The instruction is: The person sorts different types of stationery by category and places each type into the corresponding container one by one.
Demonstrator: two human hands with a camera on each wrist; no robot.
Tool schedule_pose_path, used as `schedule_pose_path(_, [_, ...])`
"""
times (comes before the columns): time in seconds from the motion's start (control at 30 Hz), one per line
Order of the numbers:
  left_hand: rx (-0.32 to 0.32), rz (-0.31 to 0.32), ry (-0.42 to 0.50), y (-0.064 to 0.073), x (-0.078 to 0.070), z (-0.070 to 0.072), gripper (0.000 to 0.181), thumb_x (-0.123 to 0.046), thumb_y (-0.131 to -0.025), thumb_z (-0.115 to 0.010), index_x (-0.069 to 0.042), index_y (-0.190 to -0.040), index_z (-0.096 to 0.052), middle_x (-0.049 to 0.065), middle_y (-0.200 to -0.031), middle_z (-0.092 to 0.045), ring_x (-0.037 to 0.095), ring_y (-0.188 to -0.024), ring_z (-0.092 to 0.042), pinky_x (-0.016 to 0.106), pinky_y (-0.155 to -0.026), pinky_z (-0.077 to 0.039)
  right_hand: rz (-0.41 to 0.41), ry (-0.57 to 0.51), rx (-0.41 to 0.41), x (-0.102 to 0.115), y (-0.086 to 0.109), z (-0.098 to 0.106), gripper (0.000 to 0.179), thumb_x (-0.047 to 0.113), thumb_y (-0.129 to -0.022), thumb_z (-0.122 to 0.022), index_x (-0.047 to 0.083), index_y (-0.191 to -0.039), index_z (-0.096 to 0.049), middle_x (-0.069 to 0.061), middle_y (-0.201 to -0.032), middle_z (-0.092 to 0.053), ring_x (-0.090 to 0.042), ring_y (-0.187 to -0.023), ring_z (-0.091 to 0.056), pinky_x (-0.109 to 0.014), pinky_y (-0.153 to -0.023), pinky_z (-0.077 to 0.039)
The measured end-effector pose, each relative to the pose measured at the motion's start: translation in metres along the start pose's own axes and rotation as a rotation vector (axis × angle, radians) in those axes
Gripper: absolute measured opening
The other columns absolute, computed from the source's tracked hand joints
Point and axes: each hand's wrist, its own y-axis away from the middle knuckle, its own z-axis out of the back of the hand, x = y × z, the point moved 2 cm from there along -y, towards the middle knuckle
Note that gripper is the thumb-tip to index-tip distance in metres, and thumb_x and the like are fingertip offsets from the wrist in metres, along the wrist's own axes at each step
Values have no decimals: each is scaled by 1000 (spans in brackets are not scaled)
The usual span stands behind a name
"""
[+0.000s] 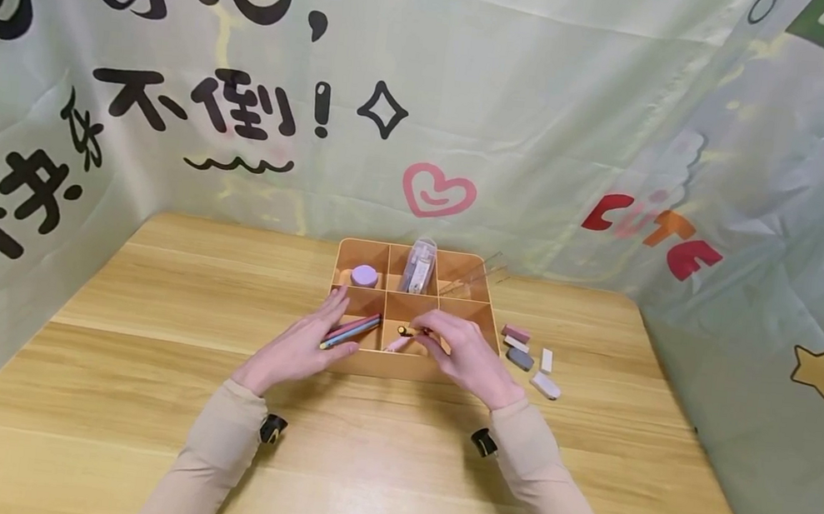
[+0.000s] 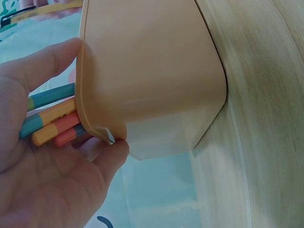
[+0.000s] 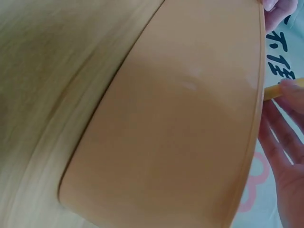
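Note:
My left hand (image 1: 304,338) lies over the front left corner of an orange divided organizer (image 1: 393,365), its fingers spread and fingertips at the rim. In the left wrist view, thumb and a finger touch that rim around several two-coloured pencils (image 2: 57,114). These pencils lean in the front left compartment, their ends up beside the palm. Over the front middle compartment my right hand (image 1: 466,351) pinches a yellow pencil (image 1: 407,332) with a black end. A slim pink item (image 1: 398,344) lies below it in that compartment. The right wrist view shows thumb and fingers on the yellow shaft (image 3: 272,91).
At the organizer's back stand a round purple item (image 1: 364,275), a clear-and-grey upright item (image 1: 420,268) and transparent rulers (image 1: 472,275). Right of it lie several erasers (image 1: 519,358) on the wooden table (image 1: 359,469). A printed cloth (image 1: 549,96) hangs behind.

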Motion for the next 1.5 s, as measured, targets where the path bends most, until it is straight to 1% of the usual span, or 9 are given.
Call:
schedule_pose_path(0.23, [-5, -8, -1, 0, 0, 0, 83, -33, -100, -61, 2, -159, -15, 15, -170, -1, 35, -158, -8, 56, -126, -19, -94, 9, 87, -5, 5, -6, 17, -2, -86, -74, 7, -100, -70, -4, -92, -73, -12, -79, -68, -25, -69, -58])
schedule_pose_path(0.37, [-6, -10, -1, 0, 0, 0, 83, -34, -100, -61, 3, -159, -16, 16, -170, -1, 35, -158, -8, 56, -126, -19, -120, 37, 116, -7, 7, -9, 14, 0, -89, -72, 8, -100, -70, -3, -92, -73, -11, -80, -67, -27, -71, -58])
schedule_pose_path(0.5, [-7, -9, -1, 0, 0, 0, 83, -35, -101, -60, 2, -159, -16, 15, -170, -1, 35, -158, -8, 56, -126, -19, -130, 46, 126, -8, 8, -12, 12, 1, -92, -70, 8, -102, -70, -2, -91, -72, -11, -81, -67, -26, -72, -58])
schedule_pose_path(0.63, [-7, -8, 1, 0, 1, -1, 83, -34, -101, -60, 2, -160, -15, 15, -170, 0, 35, -158, -7, 57, -126, -18, -126, 48, 123, -8, 8, -13, 13, 2, -91, -71, 8, -103, -73, -2, -95, -74, -11, -84, -69, -26, -74, -59])
schedule_pose_path(0.9, [-6, -14, 0, -1, 2, -1, 81, -30, -100, -62, 5, -158, -16, 18, -170, -1, 37, -158, -6, 58, -125, -18, -89, 84, 125, -6, 11, -12, 19, -4, -89, -71, 4, -106, -77, -6, -106, -75, -19, -99, -72, -31, -87, -60])
schedule_pose_path(1.03, [0, -7, -1, -1, 0, -1, 82, -32, -100, -62, 4, -158, -16, 17, -170, -1, 35, -158, -6, 57, -126, -18, -53, 80, 38, -5, 16, -11, 18, -5, -88, -72, 1, -104, -76, -9, -105, -75, -21, -97, -73, -33, -84, -61])
schedule_pose_path(1.17, [1, -1, -2, -1, 0, -1, 82, -34, -100, -61, 4, -158, -17, 16, -170, -1, 34, -158, -7, 55, -126, -18, -42, 62, -103, -2, 26, -6, 19, -6, -84, -74, 2, -102, -76, -11, -104, -75, -22, -95, -72, -31, -82, -60])
schedule_pose_path(1.37, [-1, -4, -1, -1, 0, -1, 83, -35, -100, -62, 3, -159, -17, 15, -170, -1, 34, -158, -7, 56, -126, -19, -74, 69, -280, -3, 45, 5, 28, -12, -79, -75, 1, -103, -75, -13, -105, -75, -26, -95, -71, -23, -91, -55])
schedule_pose_path(1.5, [-3, -7, -2, -1, 0, -1, 83, -34, -100, -62, 3, -159, -16, 16, -170, -1, 35, -158, -7, 56, -126, -19, -141, 50, -358, -10, 57, 14, 28, -12, -79, -74, -3, -106, -74, -15, -106, -75, -30, -96, -70, -20, -104, -47])
